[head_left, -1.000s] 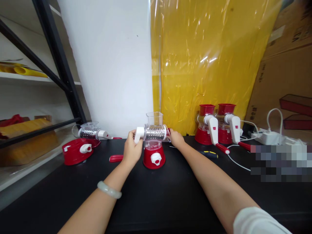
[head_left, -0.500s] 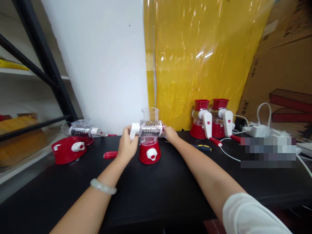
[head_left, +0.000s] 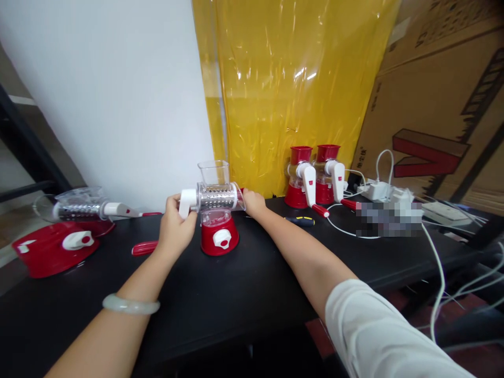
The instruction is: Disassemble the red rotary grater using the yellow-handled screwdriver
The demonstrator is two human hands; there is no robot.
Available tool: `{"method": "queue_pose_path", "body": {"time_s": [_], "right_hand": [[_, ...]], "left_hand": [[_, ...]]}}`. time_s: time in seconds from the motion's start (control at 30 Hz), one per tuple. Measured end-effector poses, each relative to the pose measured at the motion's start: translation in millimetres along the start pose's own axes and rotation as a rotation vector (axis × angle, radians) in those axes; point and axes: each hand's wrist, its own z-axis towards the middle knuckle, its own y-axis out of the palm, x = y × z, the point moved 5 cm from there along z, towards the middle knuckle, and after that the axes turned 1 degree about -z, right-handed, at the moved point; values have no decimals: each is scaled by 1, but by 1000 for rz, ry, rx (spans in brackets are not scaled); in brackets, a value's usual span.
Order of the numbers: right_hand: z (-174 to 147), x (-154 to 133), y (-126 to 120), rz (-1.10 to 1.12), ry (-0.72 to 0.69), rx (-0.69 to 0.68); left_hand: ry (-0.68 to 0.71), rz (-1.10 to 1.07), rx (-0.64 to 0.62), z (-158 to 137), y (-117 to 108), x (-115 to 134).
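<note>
In the head view a rotary grater [head_left: 219,233] stands upright on the black table, with a red base, a clear hopper and a perforated metal drum [head_left: 216,197] lying sideways in its clear housing. My left hand [head_left: 176,223] is closed around the white crank arm [head_left: 188,200] at the drum's left end. The crank's red grip [head_left: 144,248] points left, below that hand. At the housing's open right end is my right hand [head_left: 254,203], fingers curled and mostly hidden. A bit of red shows beside them; what they hold I cannot make out.
On the left lie a red grater base [head_left: 55,252] and a clear housing with a drum [head_left: 79,211]. Two assembled graters [head_left: 297,195] stand at the back right. A screwdriver [head_left: 300,221], white cables and power plugs [head_left: 378,190] lie to the right, before a cardboard box [head_left: 429,115].
My view has turned to the right, so everything sits further left in the picture. Both hands keep their places at the two ends of the grater's drum.
</note>
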Motion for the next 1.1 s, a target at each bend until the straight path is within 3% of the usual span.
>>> {"method": "queue_pose_path", "body": {"time_s": [0.1,0.27,0.37,0.43,0.67,0.87,1.1], "right_hand": [[4,-3,-22,84,-5,97],[17,-13,-85,328,-50,273],[5,-16,-104,556,-68,320],[-15,-19,-98,878,-106,301],[-72,-43,-49,1147,-204,125],[-87,-55,-52,1337,-345,-155],[-92,-59,-56,1347,-396,-187]], "left_hand": [[-10,12,-16,0,0,-1],[1,2,-47,-2,-1,-2],[6,-8,-61,-4,-2,-1],[3,-10,-64,-5,-3,0],[-8,-27,-109,-4,-4,1],[45,-121,-145,-6,-4,7],[48,-126,-196,-1,-8,10]]}}
